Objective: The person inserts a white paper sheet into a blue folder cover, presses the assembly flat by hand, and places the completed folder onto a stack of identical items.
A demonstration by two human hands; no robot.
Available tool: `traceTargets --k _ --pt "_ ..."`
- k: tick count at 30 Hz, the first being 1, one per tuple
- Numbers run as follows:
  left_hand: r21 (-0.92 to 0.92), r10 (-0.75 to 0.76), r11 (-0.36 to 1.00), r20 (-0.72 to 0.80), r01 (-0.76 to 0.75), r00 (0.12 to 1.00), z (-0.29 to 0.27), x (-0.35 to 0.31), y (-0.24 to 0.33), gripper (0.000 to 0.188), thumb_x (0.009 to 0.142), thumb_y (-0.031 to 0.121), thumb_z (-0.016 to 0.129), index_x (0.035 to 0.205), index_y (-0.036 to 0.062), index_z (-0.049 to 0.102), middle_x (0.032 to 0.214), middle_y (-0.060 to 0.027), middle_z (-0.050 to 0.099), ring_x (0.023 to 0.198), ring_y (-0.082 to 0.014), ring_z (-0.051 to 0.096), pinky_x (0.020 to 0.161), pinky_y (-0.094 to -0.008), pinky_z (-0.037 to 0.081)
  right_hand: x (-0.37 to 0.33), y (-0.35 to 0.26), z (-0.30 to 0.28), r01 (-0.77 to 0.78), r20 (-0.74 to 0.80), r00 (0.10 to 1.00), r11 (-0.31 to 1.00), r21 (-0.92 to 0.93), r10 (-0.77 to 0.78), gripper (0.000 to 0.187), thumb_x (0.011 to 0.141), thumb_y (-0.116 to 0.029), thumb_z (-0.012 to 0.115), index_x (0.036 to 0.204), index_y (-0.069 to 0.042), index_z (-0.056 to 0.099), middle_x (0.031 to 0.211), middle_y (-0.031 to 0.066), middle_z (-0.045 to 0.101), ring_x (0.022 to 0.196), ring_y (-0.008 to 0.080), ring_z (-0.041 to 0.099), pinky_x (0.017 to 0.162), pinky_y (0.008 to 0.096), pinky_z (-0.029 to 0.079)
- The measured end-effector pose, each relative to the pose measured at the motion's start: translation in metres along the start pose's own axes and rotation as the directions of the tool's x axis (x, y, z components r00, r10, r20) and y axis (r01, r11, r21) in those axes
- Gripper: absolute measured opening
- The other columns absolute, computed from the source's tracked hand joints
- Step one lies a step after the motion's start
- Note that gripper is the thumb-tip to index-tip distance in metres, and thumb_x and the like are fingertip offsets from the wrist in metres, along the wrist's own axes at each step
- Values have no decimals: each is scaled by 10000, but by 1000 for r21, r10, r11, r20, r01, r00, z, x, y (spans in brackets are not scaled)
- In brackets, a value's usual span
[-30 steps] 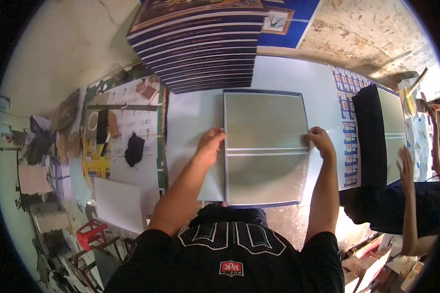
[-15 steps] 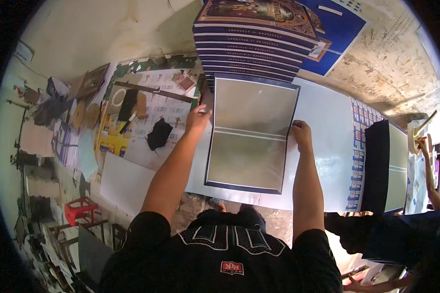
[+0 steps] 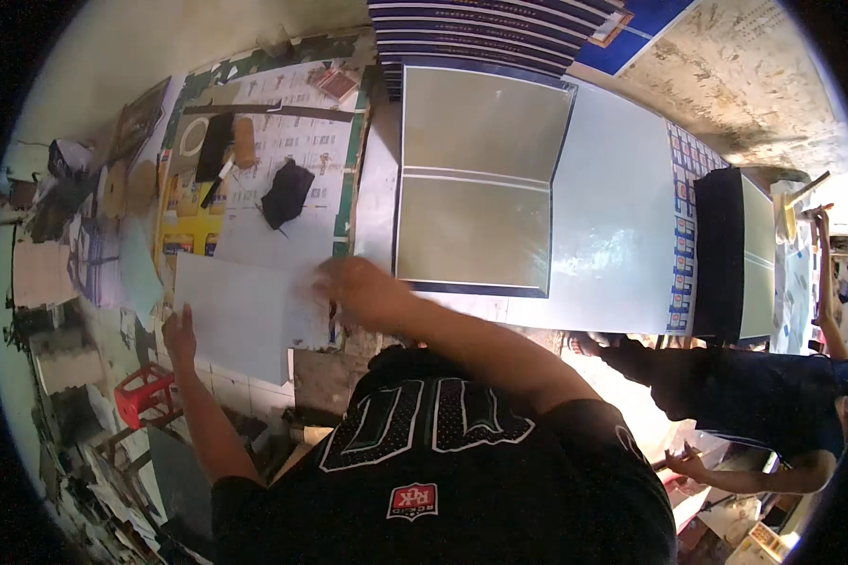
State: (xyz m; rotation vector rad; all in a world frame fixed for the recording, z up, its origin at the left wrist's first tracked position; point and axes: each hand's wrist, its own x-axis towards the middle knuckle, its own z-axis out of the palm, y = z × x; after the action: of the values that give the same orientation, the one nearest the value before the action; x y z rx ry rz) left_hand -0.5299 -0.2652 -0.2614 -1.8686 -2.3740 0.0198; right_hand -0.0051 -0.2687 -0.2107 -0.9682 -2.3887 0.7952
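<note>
A stack of white sheets or boards (image 3: 238, 306) lies at the left front of the table. My left hand (image 3: 180, 336) is at its left edge, with fingers closed on the near left corner. Smeared by motion, my right hand (image 3: 356, 292) hovers by the sheet's right side; its fingers cannot be made out. To the right of it, a dark blue book cover (image 3: 476, 226) lies spread flat, its grey board inside facing up with pale strips across the spine. Neither hand touches this cover.
Dark blue books (image 3: 481, 42) are piled behind the cover. A black cloth (image 3: 287, 193), a tape roll (image 3: 192, 137) and a long dark ruler (image 3: 264, 110) lie at the left. On the right, a co-worker (image 3: 754, 395) stands near another stack of covers (image 3: 719, 254). A red stool (image 3: 146, 395) is below.
Both hands have left the book cover's sides. My left hand has gone to the white sheet at the left, and my right hand has swung left across my body. The view has shifted.
</note>
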Motion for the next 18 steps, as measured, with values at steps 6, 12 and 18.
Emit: traceTargets --k 6,12,18 --pt "-431 -172 873 170 230 970 -33 7 40 630 936 527 510 1338 43 517 1249 -226 587 1121 -377 573 968 -429 443 34 -31 79 384 193 922 850 -360 -335 821 782 -354 676 1492 -182 302 1584 88 211 1457 258 190 1162 537 188" --pt "-218 -188 953 113 209 976 -72 -44 76 637 940 486 534 1363 14 483 1199 -198 637 1122 -359 600 937 -436 464 12 -46 70 312 336 918 904 -292 -209 585 912 -365 524 1459 -244 353 1538 49 305 1437 250 240 1150 631 135" --pt "-417 -223 872 130 257 966 -79 -79 82 513 971 426 523 1323 53 540 1070 -174 689 1020 -309 651 881 -409 491 -11 -22 51 423 126 906 857 -295 -404 378 882 -224 556 1259 -193 573 1351 43 539 1314 241 445 1141 607 206"
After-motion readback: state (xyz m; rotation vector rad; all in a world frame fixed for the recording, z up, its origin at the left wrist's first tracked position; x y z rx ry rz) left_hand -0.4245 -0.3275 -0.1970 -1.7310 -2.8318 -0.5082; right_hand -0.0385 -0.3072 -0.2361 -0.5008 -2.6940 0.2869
